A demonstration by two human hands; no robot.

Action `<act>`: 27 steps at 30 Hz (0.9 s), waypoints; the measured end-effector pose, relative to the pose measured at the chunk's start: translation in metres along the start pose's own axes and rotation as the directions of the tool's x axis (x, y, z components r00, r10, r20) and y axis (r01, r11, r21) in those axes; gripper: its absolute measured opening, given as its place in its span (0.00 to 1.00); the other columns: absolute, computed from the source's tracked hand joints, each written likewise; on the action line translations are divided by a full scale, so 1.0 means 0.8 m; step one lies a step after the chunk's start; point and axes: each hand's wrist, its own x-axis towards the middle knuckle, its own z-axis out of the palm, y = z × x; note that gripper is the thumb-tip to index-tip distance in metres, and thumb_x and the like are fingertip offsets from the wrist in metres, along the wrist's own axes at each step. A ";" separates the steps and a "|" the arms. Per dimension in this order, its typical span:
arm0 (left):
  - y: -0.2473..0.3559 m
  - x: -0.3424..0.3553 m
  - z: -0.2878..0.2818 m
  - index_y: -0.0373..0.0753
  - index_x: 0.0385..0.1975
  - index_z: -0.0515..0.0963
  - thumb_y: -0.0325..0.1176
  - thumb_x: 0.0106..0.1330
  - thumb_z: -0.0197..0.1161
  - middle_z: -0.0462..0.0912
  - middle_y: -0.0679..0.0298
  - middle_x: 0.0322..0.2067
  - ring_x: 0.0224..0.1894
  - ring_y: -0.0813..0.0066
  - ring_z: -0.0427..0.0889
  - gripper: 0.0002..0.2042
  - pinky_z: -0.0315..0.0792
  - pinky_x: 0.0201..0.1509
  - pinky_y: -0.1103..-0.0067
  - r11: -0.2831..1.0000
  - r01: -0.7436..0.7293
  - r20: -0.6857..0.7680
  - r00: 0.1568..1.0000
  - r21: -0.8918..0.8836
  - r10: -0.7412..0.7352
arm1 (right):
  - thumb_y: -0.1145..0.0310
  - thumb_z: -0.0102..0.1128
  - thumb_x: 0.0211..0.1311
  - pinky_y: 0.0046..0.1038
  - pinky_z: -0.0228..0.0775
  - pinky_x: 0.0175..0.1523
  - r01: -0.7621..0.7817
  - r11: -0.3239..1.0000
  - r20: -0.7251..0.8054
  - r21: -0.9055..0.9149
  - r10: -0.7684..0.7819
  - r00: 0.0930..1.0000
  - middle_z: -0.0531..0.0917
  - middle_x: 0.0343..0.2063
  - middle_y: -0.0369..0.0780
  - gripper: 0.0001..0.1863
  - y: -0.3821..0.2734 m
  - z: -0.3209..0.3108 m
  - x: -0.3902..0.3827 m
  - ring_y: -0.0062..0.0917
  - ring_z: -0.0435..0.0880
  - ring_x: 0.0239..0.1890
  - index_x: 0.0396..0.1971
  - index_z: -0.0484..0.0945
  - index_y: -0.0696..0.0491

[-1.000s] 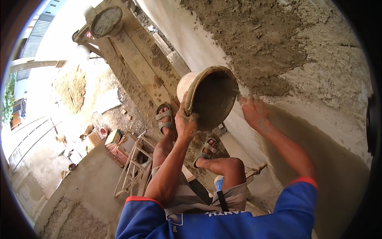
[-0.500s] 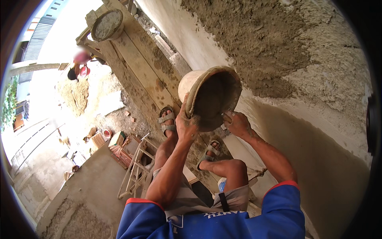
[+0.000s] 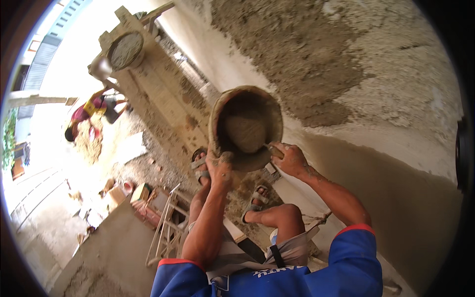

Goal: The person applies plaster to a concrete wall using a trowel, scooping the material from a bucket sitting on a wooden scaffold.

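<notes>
A mortar-caked bucket hangs in front of me over the planks, its mouth turned up toward me. Grey wet mortar lies in the bottom. My left hand is closed on the bucket's near left rim, thumb over the edge. At the near right rim my right hand is closed round the short handle of a trowel; its blade is hard to make out against the bucket. Right of the bucket rises a wall with a rough patch of fresh mortar.
I stand on a plank scaffold above the ground. A mortar-filled tub sits at its far end. Below left, a person bends over a sand heap. A wooden ladder-like frame and stacked tiles are lower left.
The bucket has shifted left and tipped so its mouth faces me more, showing the mortar inside. Both hands have moved with it. The person below shows more fully.
</notes>
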 end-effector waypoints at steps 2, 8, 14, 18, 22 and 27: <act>0.031 -0.009 0.018 0.38 0.49 0.74 0.28 0.58 0.60 0.77 0.70 0.30 0.26 0.80 0.75 0.18 0.70 0.26 0.82 0.997 0.009 0.014 1.000 -0.072 -0.008 | 0.61 0.63 0.52 0.40 0.76 0.41 -0.089 0.995 0.035 -0.046 0.091 0.995 0.84 0.31 0.51 0.25 -0.002 -0.025 -0.009 0.45 0.83 0.34 0.52 0.76 0.51; -0.002 0.009 0.007 0.36 0.62 0.58 0.29 0.59 0.62 0.72 0.64 0.40 0.33 0.78 0.73 0.31 0.68 0.32 0.80 0.992 0.087 -0.057 0.994 -0.094 -0.093 | 0.64 0.66 0.51 0.40 0.73 0.40 -0.087 0.996 0.064 0.011 0.086 0.994 0.82 0.31 0.48 0.23 -0.079 -0.139 -0.036 0.44 0.82 0.35 0.47 0.73 0.51; 0.001 0.011 0.000 0.40 0.62 0.60 0.35 0.59 0.63 0.75 0.58 0.45 0.40 0.69 0.76 0.30 0.71 0.41 0.73 0.980 0.161 -0.106 0.979 -0.114 -0.173 | 0.66 0.70 0.48 0.34 0.73 0.43 -0.056 0.990 0.232 0.128 0.025 0.972 0.81 0.36 0.46 0.24 -0.121 -0.221 -0.071 0.38 0.82 0.37 0.46 0.74 0.55; -0.009 0.022 -0.009 0.41 0.61 0.62 0.36 0.57 0.64 0.74 0.59 0.45 0.40 0.70 0.75 0.30 0.71 0.40 0.73 0.992 0.127 -0.042 0.991 -0.004 -0.127 | 0.67 0.66 0.53 0.34 0.75 0.41 -0.327 0.851 0.229 0.410 0.252 0.940 0.82 0.35 0.46 0.18 -0.080 -0.223 -0.087 0.33 0.82 0.38 0.44 0.77 0.57; -0.004 0.013 -0.001 0.39 0.56 0.70 0.28 0.56 0.60 0.75 0.65 0.38 0.35 0.76 0.73 0.24 0.69 0.33 0.78 0.993 0.108 -0.068 0.992 0.045 -0.105 | 0.62 0.61 0.59 0.32 0.76 0.41 -0.486 0.864 -0.334 0.135 0.501 0.798 0.82 0.33 0.43 0.24 -0.003 -0.279 -0.107 0.27 0.81 0.35 0.52 0.75 0.59; 0.010 -0.015 0.028 0.36 0.57 0.70 0.25 0.58 0.57 0.75 0.69 0.37 0.35 0.80 0.72 0.23 0.68 0.34 0.82 0.993 0.077 0.010 0.997 -0.089 -0.076 | 0.53 0.61 0.60 0.23 0.68 0.32 -0.390 0.920 -0.450 0.047 0.368 0.814 0.75 0.27 0.35 0.29 -0.053 -0.326 -0.173 0.17 0.73 0.27 0.53 0.72 0.60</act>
